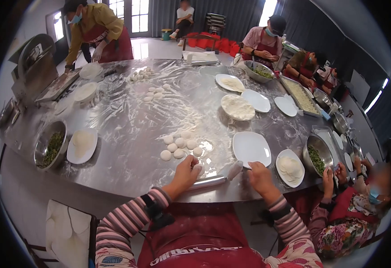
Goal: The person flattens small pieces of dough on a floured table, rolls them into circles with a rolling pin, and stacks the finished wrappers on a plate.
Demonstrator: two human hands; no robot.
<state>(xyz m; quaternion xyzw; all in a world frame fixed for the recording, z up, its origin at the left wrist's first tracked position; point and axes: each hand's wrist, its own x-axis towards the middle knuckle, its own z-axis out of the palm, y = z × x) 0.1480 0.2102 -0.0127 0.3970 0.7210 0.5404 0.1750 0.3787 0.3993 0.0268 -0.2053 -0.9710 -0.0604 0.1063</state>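
Note:
My left hand (185, 173) is at the table's near edge, its fingers closed round a small white dough piece (200, 169). Just beyond it sit several flattened dough pieces (179, 153) in a loose group. My right hand (261, 177) is closed on a thin dark handle, and a pale rounded end (235, 170) points left from it; the tool's exact kind cannot be made out. Between my hands, a shiny metal bar (208, 182) lies along the edge. A white square plate (252, 148) stands ahead of my right hand.
On the floured steel table (124, 134) are a plate of wrappers (290, 168), a bowl of green filling (319, 154) at right, another filling bowl (50, 145) at left, and a plate of dough (237, 107). A co-worker (352, 207) sits close on my right.

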